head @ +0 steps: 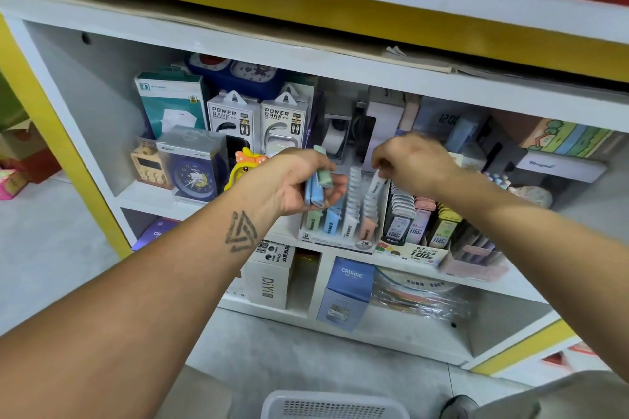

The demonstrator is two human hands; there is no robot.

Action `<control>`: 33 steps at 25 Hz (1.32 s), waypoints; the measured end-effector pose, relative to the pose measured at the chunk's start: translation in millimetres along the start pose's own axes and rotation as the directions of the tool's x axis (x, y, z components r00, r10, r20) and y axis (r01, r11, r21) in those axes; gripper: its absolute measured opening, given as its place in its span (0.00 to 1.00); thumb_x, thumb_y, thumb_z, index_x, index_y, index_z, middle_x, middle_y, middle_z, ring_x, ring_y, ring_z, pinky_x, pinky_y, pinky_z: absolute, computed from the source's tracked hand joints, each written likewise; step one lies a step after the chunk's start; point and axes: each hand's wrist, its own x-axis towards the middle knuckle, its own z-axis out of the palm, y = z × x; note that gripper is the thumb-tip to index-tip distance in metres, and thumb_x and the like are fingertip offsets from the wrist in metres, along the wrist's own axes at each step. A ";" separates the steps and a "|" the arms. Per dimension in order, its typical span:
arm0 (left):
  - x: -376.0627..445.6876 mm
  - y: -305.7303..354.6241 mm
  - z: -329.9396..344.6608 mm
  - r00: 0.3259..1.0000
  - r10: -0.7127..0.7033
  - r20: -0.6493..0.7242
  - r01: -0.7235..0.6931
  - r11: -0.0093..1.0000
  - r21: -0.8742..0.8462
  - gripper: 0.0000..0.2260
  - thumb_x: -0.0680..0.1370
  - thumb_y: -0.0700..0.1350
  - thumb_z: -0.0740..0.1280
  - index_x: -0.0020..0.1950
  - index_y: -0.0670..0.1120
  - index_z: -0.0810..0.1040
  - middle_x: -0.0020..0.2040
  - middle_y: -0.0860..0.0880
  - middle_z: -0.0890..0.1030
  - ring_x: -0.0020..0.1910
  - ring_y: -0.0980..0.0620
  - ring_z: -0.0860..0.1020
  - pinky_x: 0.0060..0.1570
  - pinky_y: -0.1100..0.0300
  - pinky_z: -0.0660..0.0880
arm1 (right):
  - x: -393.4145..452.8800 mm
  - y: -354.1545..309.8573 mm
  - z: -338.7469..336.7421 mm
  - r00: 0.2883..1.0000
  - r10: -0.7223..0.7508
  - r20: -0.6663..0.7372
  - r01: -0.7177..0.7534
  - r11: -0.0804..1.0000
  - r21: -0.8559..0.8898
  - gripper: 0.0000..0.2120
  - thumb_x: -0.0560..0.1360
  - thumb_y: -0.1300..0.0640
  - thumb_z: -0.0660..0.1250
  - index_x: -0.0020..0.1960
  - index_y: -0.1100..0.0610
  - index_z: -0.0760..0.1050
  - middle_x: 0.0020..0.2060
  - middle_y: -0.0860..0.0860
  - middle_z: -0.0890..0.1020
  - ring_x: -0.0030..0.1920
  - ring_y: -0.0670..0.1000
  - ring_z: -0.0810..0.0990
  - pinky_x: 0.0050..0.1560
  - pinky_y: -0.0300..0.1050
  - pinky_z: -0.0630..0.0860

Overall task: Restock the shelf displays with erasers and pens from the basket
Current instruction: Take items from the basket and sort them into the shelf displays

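My left hand grips a small bundle of slim packs, blue and pale green, in front of the middle shelf. My right hand pinches one white pack at the back of the display box, which holds rows of green, blue, white and pink packs. A second display box of black, pink and yellow packs stands just to its right. The white basket sits on the floor at the bottom edge of the view.
Boxed clocks, two power bank boxes and a yellow duck toy fill the shelf's left side. A blue CRUHRE box and a white carton stand on the shelf below. My shoe is beside the basket.
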 end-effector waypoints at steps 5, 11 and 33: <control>0.7 -3.8 2.0 0.999 -0.008 0.031 0.007 1.000 0.026 0.05 0.84 0.38 0.57 0.53 0.39 0.71 0.42 0.41 0.84 0.38 0.44 0.83 0.29 0.57 0.81 | 2.4 -6.9 19.5 0.998 -0.005 0.056 0.012 0.993 -0.117 0.07 0.76 0.58 0.70 0.51 0.47 0.80 0.46 0.45 0.83 0.49 0.53 0.81 0.40 0.42 0.67; -2.5 -5.5 1.7 0.999 -0.001 0.042 -0.001 0.999 0.033 0.04 0.84 0.37 0.58 0.57 0.41 0.70 0.42 0.38 0.83 0.42 0.40 0.83 0.37 0.50 0.82 | 7.2 -10.3 17.8 0.996 0.040 0.080 -0.036 0.998 -0.058 0.08 0.75 0.59 0.71 0.51 0.48 0.81 0.48 0.46 0.84 0.51 0.53 0.81 0.45 0.44 0.74; 0.1 2.7 -11.1 1.000 0.005 -0.001 -0.005 0.999 0.039 0.08 0.83 0.41 0.61 0.45 0.41 0.73 0.39 0.40 0.81 0.17 0.57 0.71 0.16 0.71 0.64 | 15.8 -57.5 1.0 0.949 0.216 0.228 -0.272 0.196 0.942 0.02 0.74 0.63 0.74 0.44 0.59 0.81 0.40 0.58 0.85 0.40 0.53 0.81 0.49 0.51 0.80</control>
